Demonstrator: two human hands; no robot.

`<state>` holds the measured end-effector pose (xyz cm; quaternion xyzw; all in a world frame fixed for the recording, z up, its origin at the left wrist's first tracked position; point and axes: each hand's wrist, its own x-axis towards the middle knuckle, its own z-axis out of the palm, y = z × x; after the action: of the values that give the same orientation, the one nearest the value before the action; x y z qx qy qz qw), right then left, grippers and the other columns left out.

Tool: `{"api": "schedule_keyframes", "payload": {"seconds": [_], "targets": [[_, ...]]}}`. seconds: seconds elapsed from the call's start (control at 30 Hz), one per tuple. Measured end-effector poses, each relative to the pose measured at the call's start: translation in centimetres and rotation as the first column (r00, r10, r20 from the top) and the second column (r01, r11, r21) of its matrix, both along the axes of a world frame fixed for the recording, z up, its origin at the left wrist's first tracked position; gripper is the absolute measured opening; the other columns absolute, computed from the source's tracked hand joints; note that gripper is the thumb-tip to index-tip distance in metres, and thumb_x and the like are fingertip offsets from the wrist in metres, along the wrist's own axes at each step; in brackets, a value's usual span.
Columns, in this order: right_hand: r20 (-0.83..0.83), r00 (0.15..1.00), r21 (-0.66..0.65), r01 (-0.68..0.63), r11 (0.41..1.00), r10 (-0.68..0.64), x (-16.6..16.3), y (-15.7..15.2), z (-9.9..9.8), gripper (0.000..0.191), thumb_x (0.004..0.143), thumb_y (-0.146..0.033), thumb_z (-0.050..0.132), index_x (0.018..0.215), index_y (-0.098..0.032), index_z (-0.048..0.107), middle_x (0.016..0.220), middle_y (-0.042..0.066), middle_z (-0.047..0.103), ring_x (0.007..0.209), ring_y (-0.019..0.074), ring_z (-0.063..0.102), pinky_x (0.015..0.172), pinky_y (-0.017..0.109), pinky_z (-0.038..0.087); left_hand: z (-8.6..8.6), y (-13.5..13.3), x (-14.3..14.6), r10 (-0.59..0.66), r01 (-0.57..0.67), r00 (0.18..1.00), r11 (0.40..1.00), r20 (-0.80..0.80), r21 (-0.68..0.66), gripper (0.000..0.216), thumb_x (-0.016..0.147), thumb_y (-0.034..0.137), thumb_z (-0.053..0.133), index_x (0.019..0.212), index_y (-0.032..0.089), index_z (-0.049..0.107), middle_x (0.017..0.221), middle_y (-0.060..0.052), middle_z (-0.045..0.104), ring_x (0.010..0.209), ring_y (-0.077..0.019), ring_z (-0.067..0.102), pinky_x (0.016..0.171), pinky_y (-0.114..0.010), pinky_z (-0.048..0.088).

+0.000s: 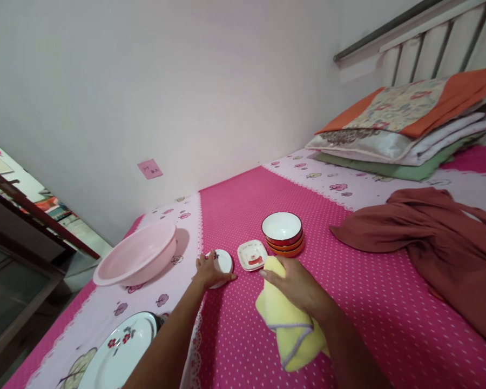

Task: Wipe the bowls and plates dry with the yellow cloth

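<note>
My left hand (208, 272) spans a small round white plate (224, 262) with a dark rim, thumb at its near edge and fingers over its far left side. A folded yellow cloth (285, 313) with a grey edge hangs from my right hand (295, 283), pinched between thumb and fingers. Between the hands lies a squarish white dish (251, 255) with a red print. Just beyond my right hand stand several stacked bowls (282, 227), white inside, red and orange outside. Larger white plates with red flowers (119, 346) lie stacked at lower left, partly behind my left forearm.
A pink basin (140, 254) sits on the left part of the bed, whose pink dotted cover (235, 200) meets the wall. On the right lie a brown-red garment (425, 243) and a pile of pillows (405, 119). A doorway (44, 210) opens at far left.
</note>
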<state>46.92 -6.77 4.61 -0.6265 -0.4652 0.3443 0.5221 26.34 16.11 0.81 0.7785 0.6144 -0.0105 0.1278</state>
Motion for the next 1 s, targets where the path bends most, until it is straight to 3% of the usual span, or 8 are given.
{"api": "schedule_keyframes", "payload": {"seconds": [0.2, 0.57, 0.83, 1.0], "targets": [[0.027, 0.999, -0.012, 0.016, 1.000, -0.016, -0.1, 0.2, -0.3, 0.027, 0.090, -0.041, 0.069, 0.106, -0.019, 0.071, 0.101, 0.009, 0.079, 0.098, 0.0278, 0.072, 0.080, 0.034, 0.052, 0.6, 0.3, 1.4, -0.105, 0.099, 0.990, 0.993, -0.089, -0.067, 0.149, 0.042, 0.057, 0.095, 0.166, 0.024, 0.019, 0.177, -0.023, -0.003, 0.162, -0.0458, -0.005, 0.122, -0.061, 0.025], [0.047, 0.999, -0.032, 0.013, 0.999, -0.012, 0.1, 0.1, -0.3, 0.027, 0.091, -0.041, 0.068, 0.106, -0.018, 0.070, 0.102, 0.009, 0.079, 0.093, 0.0257, 0.071, 0.079, 0.032, 0.051, 1.1, 0.8, 1.6, -0.099, 0.090, 0.987, 0.993, -0.123, -0.076, 0.146, 0.044, 0.053, 0.094, 0.165, 0.021, 0.019, 0.174, -0.029, 0.009, 0.160, -0.0502, 0.009, 0.121, -0.060, 0.029], [0.095, 0.995, -0.016, 0.025, 1.000, -0.023, -0.2, 0.3, -0.4, 0.028, 0.090, -0.042, 0.068, 0.104, -0.018, 0.069, 0.103, 0.009, 0.077, 0.093, 0.0260, 0.070, 0.082, 0.035, 0.050, 1.3, 1.3, 1.4, -0.124, 0.114, 0.985, 0.990, -0.121, -0.082, 0.141, 0.042, 0.050, 0.092, 0.163, 0.024, 0.026, 0.173, -0.025, 0.022, 0.158, -0.0489, 0.021, 0.118, -0.055, 0.035], [0.053, 0.999, -0.032, -0.002, 0.999, 0.003, -0.1, 0.3, -0.4, 0.029, 0.091, -0.042, 0.066, 0.108, -0.017, 0.070, 0.103, 0.009, 0.077, 0.091, 0.0252, 0.071, 0.080, 0.034, 0.051, 1.3, 1.2, 1.6, -0.099, 0.092, 0.989, 0.994, -0.111, -0.058, 0.140, 0.040, 0.049, 0.092, 0.162, 0.024, 0.030, 0.169, -0.026, 0.028, 0.154, -0.0524, 0.026, 0.114, -0.059, 0.038]]}}
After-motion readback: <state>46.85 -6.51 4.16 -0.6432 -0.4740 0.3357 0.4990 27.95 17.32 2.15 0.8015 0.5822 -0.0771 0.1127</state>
